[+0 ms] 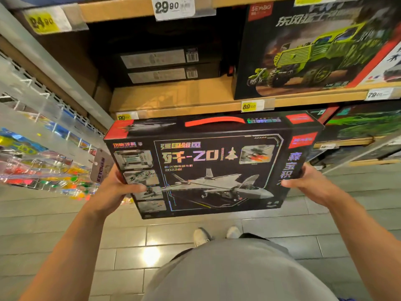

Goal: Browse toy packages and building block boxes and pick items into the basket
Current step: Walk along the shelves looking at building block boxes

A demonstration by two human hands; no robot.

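A large black building block box (208, 166) with a grey fighter jet picture and a red carry handle is held in front of me, its face tilted up toward the camera. My left hand (118, 189) grips its left edge with the thumb over the front. On the right edge my right hand (308, 181) grips it the same way. No basket is in view.
Wooden shelves (173, 98) stand just behind the box. A black box with a green truck picture (314, 51) stands on the upper right shelf; two flat dark boxes (160, 66) are stacked at the shelf's back. Hanging bright toy packages (43, 166) fill the left. Grey tiled floor below.
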